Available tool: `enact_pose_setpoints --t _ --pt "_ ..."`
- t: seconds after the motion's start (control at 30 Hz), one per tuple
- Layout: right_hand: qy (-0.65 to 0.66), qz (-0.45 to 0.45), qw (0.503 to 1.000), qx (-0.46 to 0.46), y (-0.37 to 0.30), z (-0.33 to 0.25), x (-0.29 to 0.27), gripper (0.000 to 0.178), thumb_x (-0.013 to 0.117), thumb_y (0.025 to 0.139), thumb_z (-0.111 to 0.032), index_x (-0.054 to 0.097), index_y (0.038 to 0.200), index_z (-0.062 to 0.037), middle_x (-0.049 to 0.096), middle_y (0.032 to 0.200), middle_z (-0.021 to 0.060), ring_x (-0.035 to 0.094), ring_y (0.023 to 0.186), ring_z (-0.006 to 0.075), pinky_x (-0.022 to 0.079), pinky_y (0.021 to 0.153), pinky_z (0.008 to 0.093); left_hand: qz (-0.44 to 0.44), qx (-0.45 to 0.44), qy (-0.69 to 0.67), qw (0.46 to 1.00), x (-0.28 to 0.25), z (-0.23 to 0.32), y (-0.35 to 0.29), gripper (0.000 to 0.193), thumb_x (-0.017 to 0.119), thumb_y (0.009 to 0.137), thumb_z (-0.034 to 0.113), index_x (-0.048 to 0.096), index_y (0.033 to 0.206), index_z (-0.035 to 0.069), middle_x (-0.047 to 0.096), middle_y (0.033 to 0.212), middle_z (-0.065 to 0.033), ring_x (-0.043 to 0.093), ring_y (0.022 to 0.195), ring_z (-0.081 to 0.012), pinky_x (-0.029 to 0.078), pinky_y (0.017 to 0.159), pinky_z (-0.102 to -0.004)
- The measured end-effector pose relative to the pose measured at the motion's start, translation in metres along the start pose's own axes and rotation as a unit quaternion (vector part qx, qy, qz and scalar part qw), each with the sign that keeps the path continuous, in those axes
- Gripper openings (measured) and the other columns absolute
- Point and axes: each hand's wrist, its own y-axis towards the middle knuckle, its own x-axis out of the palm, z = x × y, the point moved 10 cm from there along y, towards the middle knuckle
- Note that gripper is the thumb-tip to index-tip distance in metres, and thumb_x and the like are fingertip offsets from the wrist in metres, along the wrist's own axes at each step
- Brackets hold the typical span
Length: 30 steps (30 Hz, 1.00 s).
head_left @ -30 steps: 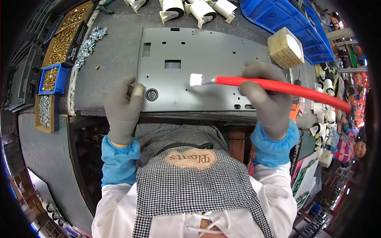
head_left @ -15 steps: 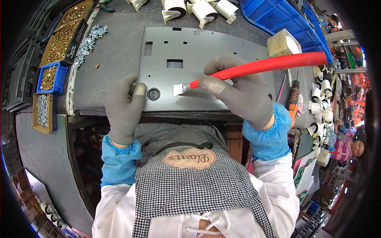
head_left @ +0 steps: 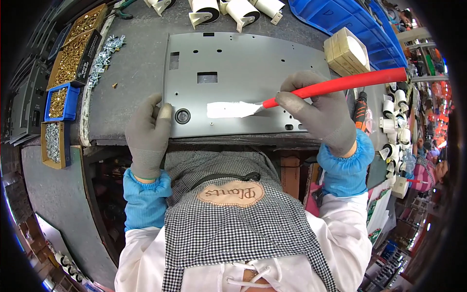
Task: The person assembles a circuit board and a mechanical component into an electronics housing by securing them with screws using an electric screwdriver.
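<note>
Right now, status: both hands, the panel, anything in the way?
Right hand gripping red-handled brush, tip at white streak on grey panel. Left hand at panel's left edge, grip unclear. Box at far right corner, off streak.

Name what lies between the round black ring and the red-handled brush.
Head view: bare grey metal panel, then a broad white stripe reaching the brush.

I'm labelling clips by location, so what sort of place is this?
Probably an assembly workshop in a factory: boxed brass-coloured screws sit at the side of the workbench, white caster-like parts lie beyond, and a grey panel with cut-outs lies in front of the person.
</note>
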Motion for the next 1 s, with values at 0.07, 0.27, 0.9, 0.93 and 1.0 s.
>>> enact_pose_setpoints --t 0.07,0.27,0.9,0.93,1.0 --pt "-0.006 0.006 1.000 0.022 -0.001 0.005 -0.001 0.016 0.075 0.083 -0.018 0.071 0.086 -0.0026 0.067 0.073 0.0055 0.060 0.067 0.0101 0.047 0.061 0.0258 0.027 0.038 0.004 0.999 -0.002 0.002 0.000 0.031 0.067 0.090 0.016 0.069 0.117 0.001 0.065 0.076 -0.0081 0.062 0.066 -0.0151 0.051 0.062 -0.0307" --pt "0.138 0.048 0.989 -0.005 0.001 -0.012 0.010 0.017 0.075 0.083 -0.019 0.072 0.088 -0.0025 0.064 0.070 0.0043 0.060 0.066 0.0114 0.047 0.060 0.0275 0.026 0.025 -0.010 0.999 -0.001 0.006 0.000 0.029 0.066 0.091 0.015 0.069 0.116 0.001 0.064 0.073 -0.0069 0.060 0.064 -0.0136 0.050 0.061 -0.0302" --pt "0.057 0.045 0.997 0.024 0.007 0.010 -0.006 0.014 0.071 0.086 -0.015 0.069 0.090 -0.0019 0.062 0.073 0.0000 0.053 0.064 0.0061 0.042 0.056 0.0234 0.027 0.033 -0.011 0.999 -0.004 0.008 0.000 0.028 0.066 0.091 0.015 0.070 0.114 0.001 0.064 0.073 -0.0070 0.060 0.065 -0.0126 0.050 0.061 -0.0294" --pt "0.058 0.042 0.997 0.022 0.007 0.008 -0.002 0.014 0.071 0.086 -0.015 0.069 0.090 -0.0019 0.062 0.073 0.0000 0.053 0.064 0.0061 0.042 0.056 0.0234 0.030 0.041 -0.005 0.999 -0.005 0.009 -0.001 0.028 0.066 0.091 0.014 0.070 0.114 0.000 0.064 0.073 -0.0068 0.060 0.064 -0.0125 0.050 0.061 -0.0293" --pt "0.155 0.049 0.987 -0.006 0.007 -0.004 0.007 0.015 0.072 0.086 -0.015 0.070 0.092 -0.0014 0.062 0.074 0.0002 0.054 0.065 0.0063 0.042 0.056 0.0236 0.034 0.049 0.002 0.998 -0.006 0.011 -0.003 0.028 0.066 0.091 0.014 0.069 0.115 0.000 0.064 0.072 -0.0067 0.060 0.064 -0.0123 0.050 0.060 -0.0291"
